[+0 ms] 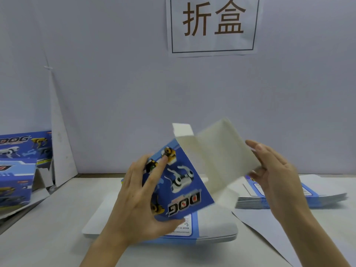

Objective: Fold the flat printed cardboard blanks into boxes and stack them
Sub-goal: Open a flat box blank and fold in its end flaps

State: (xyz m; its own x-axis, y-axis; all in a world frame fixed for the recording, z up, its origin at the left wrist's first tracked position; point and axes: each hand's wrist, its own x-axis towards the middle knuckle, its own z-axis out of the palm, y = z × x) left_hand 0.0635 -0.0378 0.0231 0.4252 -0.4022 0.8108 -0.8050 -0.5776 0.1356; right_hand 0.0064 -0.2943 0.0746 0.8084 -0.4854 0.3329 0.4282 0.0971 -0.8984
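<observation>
Head-worn view, single, wide-angle: faces forward and down, close above the fingers (159, 170); surface (57, 218) beneath them, wall (115, 93) rising beyond them.

Light: soft, even and fairly bright, with a cool bluish cast over the wall (115, 93).
Shadows: faint and soft-edged on the desk (57, 218), darkest under the flat stack (217, 228).
Blur: motion smear on the box (185, 185) and the right hand (275, 174); the box's print reads soft.
Sharpest: the wall sign (212, 26).
Edges: wide-angle bend; the finished boxes (17, 170) at far left lean and look soft.
</observation>
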